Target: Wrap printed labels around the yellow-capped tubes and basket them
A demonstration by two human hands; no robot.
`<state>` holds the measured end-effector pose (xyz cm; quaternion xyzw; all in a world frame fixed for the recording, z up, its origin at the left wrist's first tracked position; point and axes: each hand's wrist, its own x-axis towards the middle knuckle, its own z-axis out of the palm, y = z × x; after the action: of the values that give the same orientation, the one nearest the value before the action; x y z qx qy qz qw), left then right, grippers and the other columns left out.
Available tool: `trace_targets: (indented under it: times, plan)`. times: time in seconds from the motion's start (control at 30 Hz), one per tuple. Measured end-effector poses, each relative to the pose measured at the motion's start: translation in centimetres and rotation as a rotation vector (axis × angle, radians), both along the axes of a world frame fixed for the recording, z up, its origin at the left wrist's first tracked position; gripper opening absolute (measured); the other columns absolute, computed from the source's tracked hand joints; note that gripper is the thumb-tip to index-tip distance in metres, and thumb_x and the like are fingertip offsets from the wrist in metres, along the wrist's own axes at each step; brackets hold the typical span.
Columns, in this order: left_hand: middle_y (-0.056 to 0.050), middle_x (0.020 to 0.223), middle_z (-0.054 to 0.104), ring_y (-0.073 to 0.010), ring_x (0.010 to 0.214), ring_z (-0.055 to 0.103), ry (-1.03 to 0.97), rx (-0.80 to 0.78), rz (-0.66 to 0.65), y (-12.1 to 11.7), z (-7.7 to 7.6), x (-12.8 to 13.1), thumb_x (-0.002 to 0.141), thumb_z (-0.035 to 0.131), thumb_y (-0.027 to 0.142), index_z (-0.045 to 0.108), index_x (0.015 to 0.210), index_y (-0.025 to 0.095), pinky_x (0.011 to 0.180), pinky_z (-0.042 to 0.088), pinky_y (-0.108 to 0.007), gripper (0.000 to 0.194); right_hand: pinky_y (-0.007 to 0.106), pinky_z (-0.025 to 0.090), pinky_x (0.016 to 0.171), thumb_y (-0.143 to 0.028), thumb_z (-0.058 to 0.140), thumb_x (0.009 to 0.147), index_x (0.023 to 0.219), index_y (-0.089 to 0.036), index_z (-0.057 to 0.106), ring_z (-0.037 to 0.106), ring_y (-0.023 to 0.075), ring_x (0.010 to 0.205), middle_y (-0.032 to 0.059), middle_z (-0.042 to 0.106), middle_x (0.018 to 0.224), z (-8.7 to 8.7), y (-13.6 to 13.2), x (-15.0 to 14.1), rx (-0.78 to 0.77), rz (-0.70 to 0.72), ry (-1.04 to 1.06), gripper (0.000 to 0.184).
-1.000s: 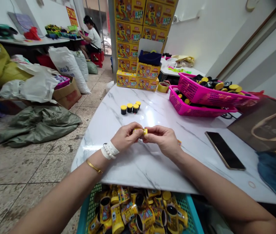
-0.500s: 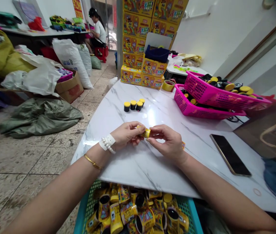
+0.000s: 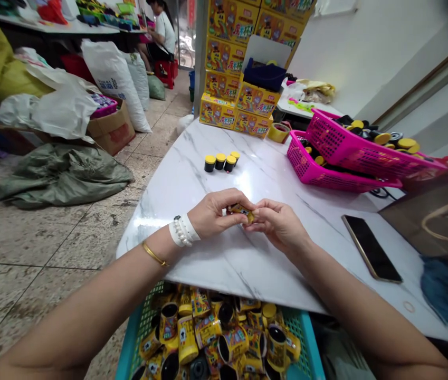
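Over the white marbled table, my left hand [image 3: 221,214] is closed round a small yellow printed cup [image 3: 241,210], thumb in front and fingers behind. My right hand [image 3: 281,224] pinches the cup's right end between thumb and fingers, so that end is mostly hidden. Beyond my hands stand several black cups with yellow lids [image 3: 219,161], upright in a cluster. Below the table edge, a teal basket [image 3: 310,338] is heaped with yellow printed cups [image 3: 208,330], some showing dark open mouths.
Two pink baskets [image 3: 326,177] at the right hold black and yellow pieces. A phone [image 3: 372,248] lies by my right forearm, near a brown bag [image 3: 437,211]. Yellow boxes [image 3: 227,58] are stacked at the back, beside tape [image 3: 278,132]. A person [image 3: 164,34] sits far off.
My right fingers have closed in on the cup's right end, and the cup is now more covered. An orange bit beside my right hand no longer shows. The view has tilted down slightly.
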<state>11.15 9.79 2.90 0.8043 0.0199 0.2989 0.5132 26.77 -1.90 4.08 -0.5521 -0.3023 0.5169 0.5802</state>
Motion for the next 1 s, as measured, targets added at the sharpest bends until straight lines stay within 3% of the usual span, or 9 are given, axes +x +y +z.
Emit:
trace_targets:
  times: [0.13, 0.23, 0.3, 0.37, 0.53, 0.63, 0.7, 0.83, 1.0]
  plan:
    - [-0.004, 0.091, 0.067, -0.0147, 0.081, 0.059, 0.09, 0.0, 0.063, 0.0, 0.1, 0.2, 0.082, 0.074, 0.031, 0.068, 0.108, 0.021, 0.075, 0.046, -0.029, 0.028, 0.025, 0.062, 0.06, -0.03, 0.088, 0.059, 0.073, -0.015, 0.07, 0.07, 0.013, 0.059, 0.0011, 0.073, 0.067, -0.1, 0.4, 0.3, -0.021, 0.028, 0.042, 0.027]
    - [-0.003, 0.08, 0.065, -0.0143, 0.068, 0.06, 0.177, -0.298, 0.112, 0.2, -0.1, 0.4, 0.082, 0.071, 0.05, 0.059, 0.124, 0.018, 0.062, 0.045, -0.027, 0.054, 0.03, 0.064, 0.067, -0.033, 0.088, 0.064, 0.08, -0.016, 0.071, 0.072, 0.0146, 0.064, 0.0012, 0.074, 0.076, -0.6, 0.6, 0.5, 0.098, -0.039, -0.088, 0.029]
    - [-0.003, 0.072, 0.062, -0.0126, 0.057, 0.057, 0.226, -0.541, 0.109, 0.4, -0.3, 0.5, 0.084, 0.061, 0.063, 0.061, 0.115, 0.012, 0.053, 0.041, -0.025, 0.06, 0.032, 0.064, 0.07, -0.034, 0.088, 0.066, 0.084, -0.016, 0.072, 0.073, 0.0156, 0.066, 0.0014, 0.075, 0.077, -0.9, 0.7, 0.7, 0.172, -0.063, -0.202, 0.03]
    - [-0.002, 0.066, 0.06, -0.0102, 0.051, 0.053, 0.258, -0.65, 0.094, 0.5, -0.3, 0.5, 0.084, 0.059, 0.065, 0.063, 0.099, 0.011, 0.05, 0.039, -0.024, 0.056, 0.033, 0.064, 0.069, -0.033, 0.089, 0.065, 0.086, -0.017, 0.073, 0.073, 0.0159, 0.066, 0.0018, 0.075, 0.076, -1.2, 0.7, 0.8, 0.222, -0.065, -0.276, 0.031]
    - [0.001, 0.069, 0.059, -0.0091, 0.058, 0.051, 0.221, -0.439, 0.086, 0.4, 0.0, 0.4, 0.082, 0.071, 0.039, 0.066, 0.09, 0.014, 0.057, 0.041, -0.023, 0.027, 0.028, 0.064, 0.065, -0.035, 0.091, 0.061, 0.078, -0.015, 0.074, 0.072, 0.0152, 0.065, 0.0032, 0.076, 0.072, -1.2, 0.7, 0.5, 0.096, -0.062, -0.097, 0.031]
    - [0.001, 0.07, 0.059, -0.0094, 0.06, 0.052, 0.17, -0.406, 0.067, 0.6, 0.1, 0.4, 0.08, 0.072, 0.037, 0.065, 0.092, 0.015, 0.058, 0.042, -0.023, 0.026, 0.025, 0.063, 0.059, -0.04, 0.093, 0.058, 0.072, -0.015, 0.071, 0.071, 0.0144, 0.062, 0.003, 0.073, 0.066, -1.1, 1.0, 0.7, 0.001, -0.019, 0.049, 0.036]
    - [0.001, 0.066, 0.059, -0.0089, 0.055, 0.051, 0.205, -0.46, 0.008, 0.8, 0.1, 0.4, 0.082, 0.071, 0.045, 0.064, 0.089, 0.014, 0.053, 0.04, -0.023, 0.032, 0.026, 0.063, 0.059, -0.043, 0.09, 0.063, 0.074, -0.015, 0.071, 0.071, 0.0142, 0.061, 0.0026, 0.073, 0.066, -1.1, 1.1, 1.1, 0.022, 0.037, 0.031, 0.035]
    - [-0.001, 0.059, 0.06, -0.0072, 0.043, 0.048, 0.272, -0.66, -0.065, 0.8, -0.2, 0.3, 0.08, 0.068, 0.06, 0.063, 0.08, 0.012, 0.042, 0.035, -0.02, 0.048, 0.035, 0.066, 0.074, -0.035, 0.089, 0.065, 0.099, -0.02, 0.075, 0.074, 0.0168, 0.078, 0.0028, 0.076, 0.094, -1.1, 1.0, 1.7, 0.235, 0.134, -0.177, 0.039]
    - [-0.003, 0.063, 0.065, -0.0083, 0.043, 0.054, 0.217, -0.851, -0.131, 0.2, -0.1, 0.3, 0.077, 0.07, 0.064, 0.064, 0.093, 0.012, 0.042, 0.039, -0.02, 0.055, 0.034, 0.065, 0.06, -0.033, 0.086, 0.07, 0.077, -0.021, 0.075, 0.071, 0.0159, 0.061, -0.0001, 0.072, 0.074, -0.8, 0.4, 1.2, 0.406, 0.028, -0.319, 0.018]
